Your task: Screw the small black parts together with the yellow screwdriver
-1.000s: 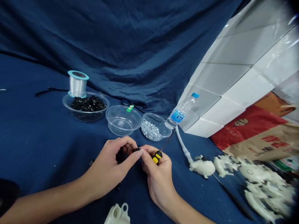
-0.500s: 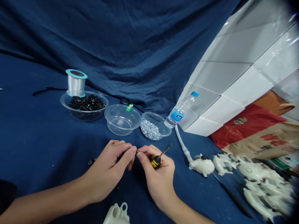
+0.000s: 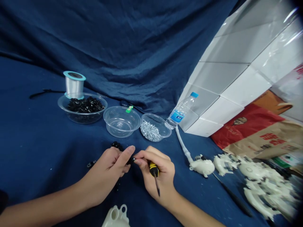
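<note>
Left hand is clamped on a small black part, located between both hands, nearer than the clear bowl. Right hand retains the yellow-and-black screwdriver, its fingertips at the part's edge.

Blue cloth covers the worktop. At far left stand a spool and a bowl of black parts; rightward, a clear bowl, a bowl of screws, a bottle and white boxes. Cream mouldings and a black-handled tool lie right, a small black piece left, a cream casing near.
</note>
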A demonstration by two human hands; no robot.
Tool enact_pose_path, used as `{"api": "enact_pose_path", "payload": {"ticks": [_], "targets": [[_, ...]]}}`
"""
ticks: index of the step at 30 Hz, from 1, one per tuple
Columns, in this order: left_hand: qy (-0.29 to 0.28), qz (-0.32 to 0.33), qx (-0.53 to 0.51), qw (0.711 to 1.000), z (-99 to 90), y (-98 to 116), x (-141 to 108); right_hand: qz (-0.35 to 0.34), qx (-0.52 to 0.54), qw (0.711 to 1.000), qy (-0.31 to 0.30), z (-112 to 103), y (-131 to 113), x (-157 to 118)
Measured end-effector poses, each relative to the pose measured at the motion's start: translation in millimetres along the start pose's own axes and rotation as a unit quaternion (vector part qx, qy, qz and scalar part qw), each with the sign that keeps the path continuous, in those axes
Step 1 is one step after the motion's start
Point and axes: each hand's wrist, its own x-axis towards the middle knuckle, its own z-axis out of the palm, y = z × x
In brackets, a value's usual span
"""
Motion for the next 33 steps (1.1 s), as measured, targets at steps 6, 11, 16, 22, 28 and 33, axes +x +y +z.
{"api": "enact_pose_path", "payload": {"ticks": [6,11,16,22,28,33], "targets": [[0.025,0.06,0.047,0.997,-4.5,13,-1,0.081,0.058,0.994,0.037,4,6,3],[0.044,0.09,0.074,0.992,-5.3,18,-1,0.142,0.101,0.983,0.063,7,9,2],[0.048,0.097,0.082,0.991,-6.4,15,-1,0.193,0.153,0.967,0.059,7,11,1],[0.043,0.086,0.087,0.991,-7.8,13,1,0.211,0.209,0.952,0.068,6,10,4],[0.014,0.062,0.081,0.995,-10.3,11,1,0.224,0.23,0.943,0.086,10,5,1],[-0.015,0.052,0.075,0.996,-9.4,11,-4,0.205,0.227,0.948,0.088,10,3,-3]]}}
